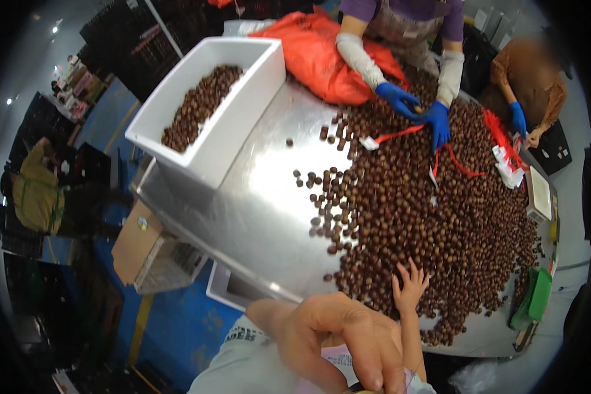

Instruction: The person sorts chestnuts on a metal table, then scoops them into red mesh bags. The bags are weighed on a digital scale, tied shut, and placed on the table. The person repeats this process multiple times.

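The right hand (411,287) is opening wide by the brown nuts (400,217) on the desk (256,223). Nearer, the left hand (338,335) is curling; its tips are hiding low, so I can't tell what it's holding.

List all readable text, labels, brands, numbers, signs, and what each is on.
Pale clothing: dark lettering, not copied here.
Pink patch by the left hand: small print, too blurred to read.
Cardboard box: small mark, too small to read.
White tags among the chestnuts: no legible text.
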A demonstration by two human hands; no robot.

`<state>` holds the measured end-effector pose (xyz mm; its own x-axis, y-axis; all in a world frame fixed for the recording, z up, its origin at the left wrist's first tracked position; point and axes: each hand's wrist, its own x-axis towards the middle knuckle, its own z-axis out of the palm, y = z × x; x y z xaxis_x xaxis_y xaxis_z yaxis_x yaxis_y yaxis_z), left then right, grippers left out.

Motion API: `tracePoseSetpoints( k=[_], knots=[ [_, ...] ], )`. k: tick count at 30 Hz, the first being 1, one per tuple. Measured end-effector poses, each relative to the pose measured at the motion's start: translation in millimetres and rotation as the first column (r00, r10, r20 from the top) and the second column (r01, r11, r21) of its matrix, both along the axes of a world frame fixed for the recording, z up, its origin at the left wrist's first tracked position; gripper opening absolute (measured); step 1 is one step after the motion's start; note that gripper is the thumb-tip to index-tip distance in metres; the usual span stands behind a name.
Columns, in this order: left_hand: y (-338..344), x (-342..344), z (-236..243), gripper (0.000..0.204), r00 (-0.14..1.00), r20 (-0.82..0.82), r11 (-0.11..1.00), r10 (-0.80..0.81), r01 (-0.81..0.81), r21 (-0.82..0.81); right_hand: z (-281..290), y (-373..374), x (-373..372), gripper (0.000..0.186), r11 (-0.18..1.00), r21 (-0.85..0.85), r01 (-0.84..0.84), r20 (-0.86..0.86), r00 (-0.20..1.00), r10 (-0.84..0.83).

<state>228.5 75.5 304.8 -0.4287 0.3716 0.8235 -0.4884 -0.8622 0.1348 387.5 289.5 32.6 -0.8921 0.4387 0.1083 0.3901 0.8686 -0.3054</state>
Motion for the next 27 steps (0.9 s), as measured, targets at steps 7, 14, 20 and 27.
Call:
tracePoseSetpoints(
  k=[7,14,20,27],
  knots=[
    [0,13,-8,0.024,0.934,-0.134,0.943,0.331,-0.333,0.008,-5,5,4,0.033,1.0,-0.022,-0.009,0.0,1.0,0.009],
    [4,23,7,0.023,0.853,-0.176,0.784,0.491,-0.52,-0.339,-9,0,-2,0.034,0.999,0.048,-0.026,0.024,0.999,0.025],
    [19,12,20,0.021,0.88,-0.212,0.611,0.425,-0.452,-0.65,-2,1,-5,0.034,0.999,0.023,-0.026,0.065,0.998,0.025],
    [-49,-124,-193,0.015,0.374,-0.544,-0.324,0.751,-0.51,-0.797,0,-1,-2,0.033,0.999,0.033,-0.005,0.046,0.999,0.004]
  ],
)
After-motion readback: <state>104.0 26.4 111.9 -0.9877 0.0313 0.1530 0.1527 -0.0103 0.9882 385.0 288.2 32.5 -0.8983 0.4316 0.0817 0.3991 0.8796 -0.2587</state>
